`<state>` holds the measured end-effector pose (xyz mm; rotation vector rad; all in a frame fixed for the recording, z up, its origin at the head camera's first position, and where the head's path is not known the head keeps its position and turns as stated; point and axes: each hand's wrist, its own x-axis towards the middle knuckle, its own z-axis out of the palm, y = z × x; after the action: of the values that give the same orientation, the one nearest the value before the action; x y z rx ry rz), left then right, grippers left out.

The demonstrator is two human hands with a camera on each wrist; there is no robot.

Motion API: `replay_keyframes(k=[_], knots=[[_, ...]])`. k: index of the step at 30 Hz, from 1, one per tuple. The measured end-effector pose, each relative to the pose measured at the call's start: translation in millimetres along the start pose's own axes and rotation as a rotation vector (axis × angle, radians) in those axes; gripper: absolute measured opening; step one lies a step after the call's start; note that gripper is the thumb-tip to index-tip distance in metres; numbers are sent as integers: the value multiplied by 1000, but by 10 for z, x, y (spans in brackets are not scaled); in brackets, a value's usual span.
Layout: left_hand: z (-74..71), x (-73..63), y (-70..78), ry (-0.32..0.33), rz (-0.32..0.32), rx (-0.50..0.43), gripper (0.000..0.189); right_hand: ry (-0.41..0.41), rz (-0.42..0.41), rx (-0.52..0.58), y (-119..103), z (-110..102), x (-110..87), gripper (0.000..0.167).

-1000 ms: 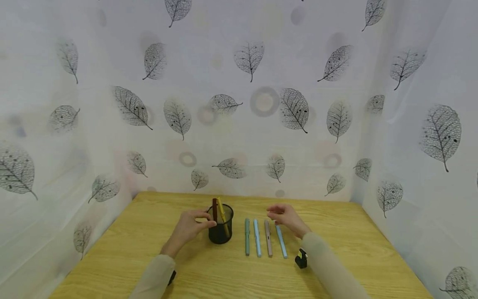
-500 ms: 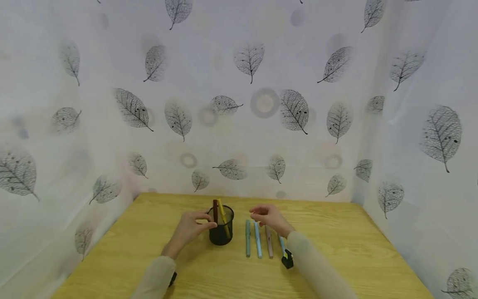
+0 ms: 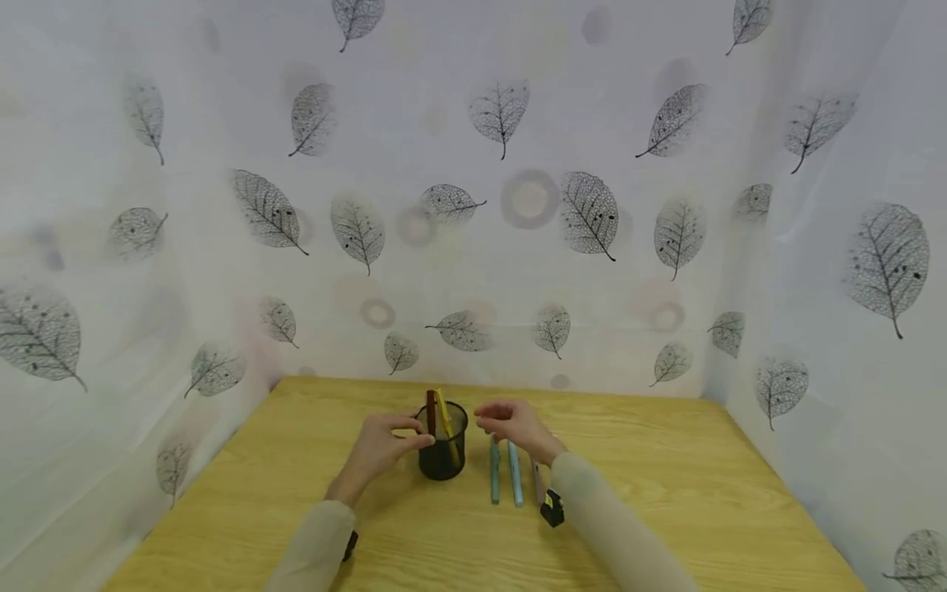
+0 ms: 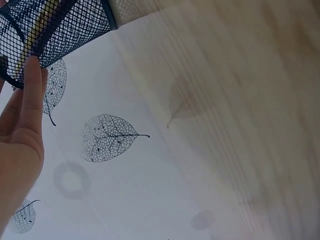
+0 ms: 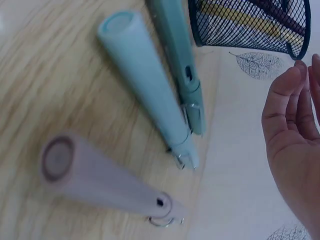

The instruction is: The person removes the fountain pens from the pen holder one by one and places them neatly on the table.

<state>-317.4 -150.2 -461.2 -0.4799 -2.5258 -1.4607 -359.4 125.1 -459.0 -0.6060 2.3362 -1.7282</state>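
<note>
1. Curtain point(image 3: 473, 271), pale and printed with dark skeleton leaves and soft rings, surrounds the far edge and both sides of the workspace.
2. A wood-grain table point(image 3: 703, 477) spreads below it, carrying the cup and the loose pens.
3. Two light beige sleeves reach in from the near edge: the right sleeve point(image 3: 614, 526) slants inward over the table, and the left sleeve point(image 3: 314, 543) comes in on the other side.
4. The left hand point(image 3: 381, 452) grips the cup at its upper left, thumb toward the front and fingers at the rim and mesh.
5. The right hand point(image 3: 518, 427) hovers over the far ends of the pens, just right of the cup; its fingers are loosely bent, thumb near them, with nothing pinched between.
6. The black mesh pen cup point(image 3: 441, 460) stands upright on the table, left of the pen row.
7. Inside it, a dark red pen point(image 3: 431, 411) stands nearly upright beside a yellow pen point(image 3: 444, 415) whose top tilts left.
8. Right of the cup, a green pen point(image 3: 495, 477), a light blue pen point(image 3: 515, 477) and a mauve pen point(image 3: 538, 485) lie apart, side by side, the mauve one partly hidden by the right arm.
9. Wire clips point(image 5: 162, 222) sit toward the pens' far ends.
</note>
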Motion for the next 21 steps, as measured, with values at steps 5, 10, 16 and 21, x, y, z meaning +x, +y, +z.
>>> replay_keyframes(k=[5,10,16,21], knots=[[7,-1,9,9,-8,-14,12,37,4,35,-87,86,30,34],[23,20,-11,5,-7,-7,13,81,1,34,-129,146,74,33],[13,23,-2,7,-12,-22,13,108,-11,28,-167,201,134,34],[-6,19,8,5,-15,-16,15,114,-38,23,-214,251,181,31]])
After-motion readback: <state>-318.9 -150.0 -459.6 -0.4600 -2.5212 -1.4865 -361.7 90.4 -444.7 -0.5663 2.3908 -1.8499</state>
